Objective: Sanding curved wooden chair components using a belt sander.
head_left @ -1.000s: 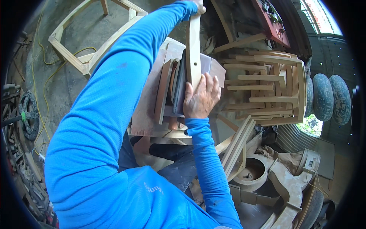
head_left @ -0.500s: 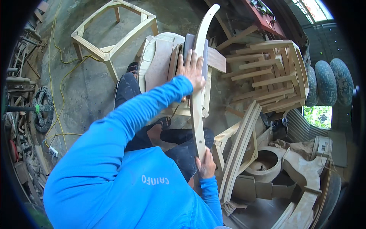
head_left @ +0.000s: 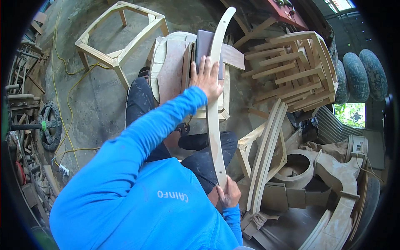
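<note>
A long, curved strip of pale wood [head_left: 213, 137] with small holes near its ends runs from the far middle down toward my right thigh. My left hand [head_left: 206, 80] lies on its upper half, palm pressed down and fingers stretched out flat, partly over a dark grey-brown flat pad [head_left: 203, 43]. That pad lies beneath the strip on a low wooden workstand [head_left: 171, 62]. My right hand [head_left: 229, 193] is closed around the strip's near end, thumb along the side. The underside of the strip, where it meets the pad, is hidden.
A pale wooden frame [head_left: 95, 53] stands far left, near yellow cords [head_left: 68, 104]. On the right are a stack of wooden frames [head_left: 291, 85], leaning curved strips [head_left: 263, 158] and a large dusty machine [head_left: 339, 175]. Dark round rolls [head_left: 354, 77] stand beyond.
The strip has slid toward me and slightly right at its near end, my right hand moving with it. More of the pad shows beside it. My left hand stays flat on the wood.
</note>
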Tool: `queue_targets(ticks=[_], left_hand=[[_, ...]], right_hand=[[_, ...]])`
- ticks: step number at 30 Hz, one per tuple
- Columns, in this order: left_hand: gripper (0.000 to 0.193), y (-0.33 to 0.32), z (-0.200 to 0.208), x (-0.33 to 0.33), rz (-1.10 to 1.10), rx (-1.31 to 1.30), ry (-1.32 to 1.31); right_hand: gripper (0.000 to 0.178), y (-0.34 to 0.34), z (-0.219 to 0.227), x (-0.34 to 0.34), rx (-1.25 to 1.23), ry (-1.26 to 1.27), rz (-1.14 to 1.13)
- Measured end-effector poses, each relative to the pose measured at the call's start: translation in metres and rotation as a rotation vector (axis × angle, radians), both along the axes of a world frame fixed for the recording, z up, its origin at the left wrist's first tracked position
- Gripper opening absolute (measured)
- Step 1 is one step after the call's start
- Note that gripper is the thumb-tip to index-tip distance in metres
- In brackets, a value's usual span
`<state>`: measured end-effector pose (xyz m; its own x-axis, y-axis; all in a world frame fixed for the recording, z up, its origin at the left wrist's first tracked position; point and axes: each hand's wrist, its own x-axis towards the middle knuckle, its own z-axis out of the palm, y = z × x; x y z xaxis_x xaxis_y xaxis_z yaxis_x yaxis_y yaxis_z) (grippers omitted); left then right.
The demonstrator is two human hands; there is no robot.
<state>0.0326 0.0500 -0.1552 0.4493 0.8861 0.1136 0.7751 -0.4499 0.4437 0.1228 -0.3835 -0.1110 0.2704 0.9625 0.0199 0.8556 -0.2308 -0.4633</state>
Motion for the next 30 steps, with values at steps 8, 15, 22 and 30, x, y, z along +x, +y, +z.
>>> queue_targets(ticks=[8,15,22,30], left_hand=[[0.091,0.192,0.005,0.030,-0.037,0.063,0.097],[0.086,0.331,-0.009,0.032,-0.037,0.095,0.037],[0.096,0.403,0.021,0.016,-0.062,-0.153,-0.098],[0.093,0.411,0.025,0.016,-0.014,-0.185,-0.178]], right_hand=[[0.054,0.184,-0.019,-0.003,0.210,-0.037,0.003],[0.053,0.313,-0.020,-0.019,0.230,-0.160,0.033],[0.053,0.417,-0.031,-0.021,0.271,-0.340,-0.013],[0.051,0.543,-0.042,-0.008,0.359,-0.368,0.006]])
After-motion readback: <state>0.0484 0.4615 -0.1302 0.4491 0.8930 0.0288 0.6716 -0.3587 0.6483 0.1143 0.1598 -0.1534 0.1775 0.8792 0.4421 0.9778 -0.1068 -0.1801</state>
